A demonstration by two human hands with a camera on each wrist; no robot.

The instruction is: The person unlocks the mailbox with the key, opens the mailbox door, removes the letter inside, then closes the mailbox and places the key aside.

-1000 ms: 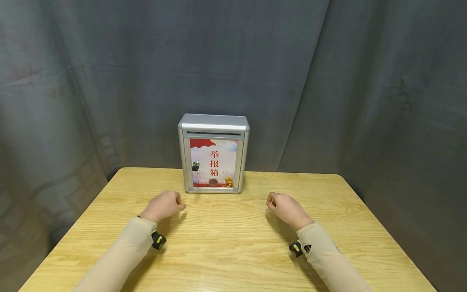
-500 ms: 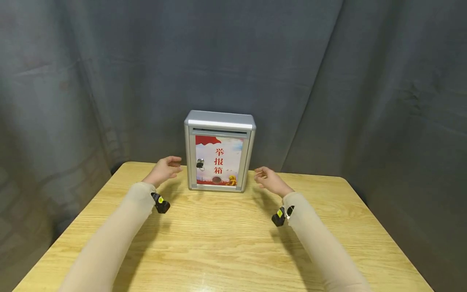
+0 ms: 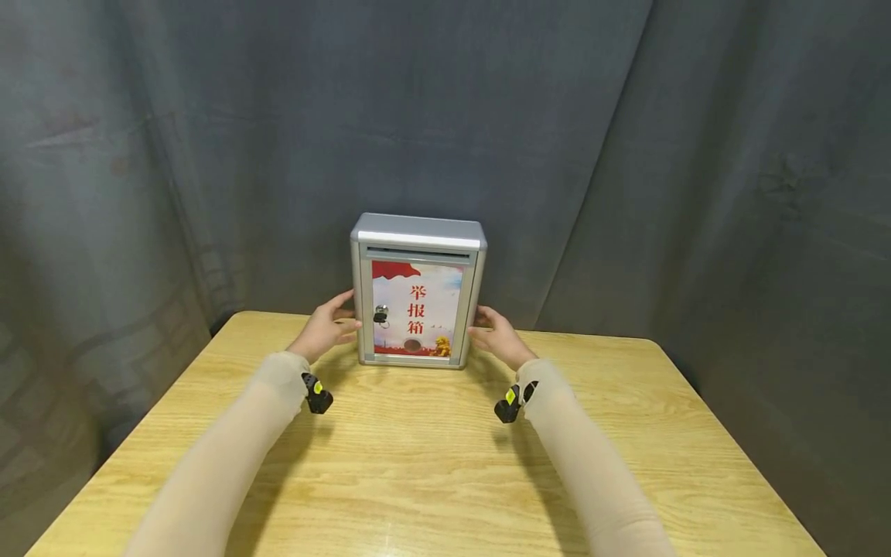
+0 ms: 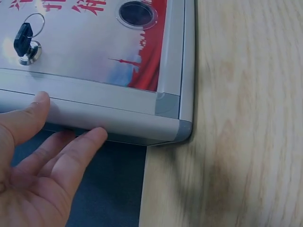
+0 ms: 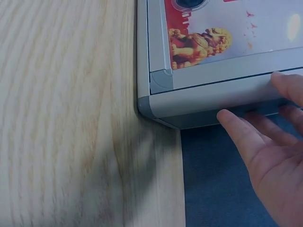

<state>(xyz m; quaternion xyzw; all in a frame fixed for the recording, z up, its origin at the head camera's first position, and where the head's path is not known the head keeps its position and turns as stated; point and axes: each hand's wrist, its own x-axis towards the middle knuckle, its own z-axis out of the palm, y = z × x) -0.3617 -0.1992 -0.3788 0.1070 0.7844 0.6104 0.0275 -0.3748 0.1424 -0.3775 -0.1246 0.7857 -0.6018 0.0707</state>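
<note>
A silver metal report box (image 3: 435, 290) stands upright near the table's back edge, with red lettering and a golden lion on its front. A slot (image 3: 418, 253) runs below its top, and a key (image 4: 22, 40) with a ring sits in the lock on the left. My left hand (image 3: 329, 325) is at the box's left side, thumb by the front edge and relaxed fingers along the side wall. Against the right side my right hand (image 5: 279, 156) is placed likewise, its fingertips right at the wall and partly hidden beyond it.
The box rests on a light wooden table (image 3: 418, 464) with rounded back corners. Dark grey curtains (image 3: 278, 155) hang behind and on both sides. Each wrist carries a small black camera (image 3: 318, 394) over a beige sleeve.
Both hands have moved forward and inward from above the table to the box's sides, their fingers extending from a loose curl. The view has shifted slightly; the box stands where it was.
</note>
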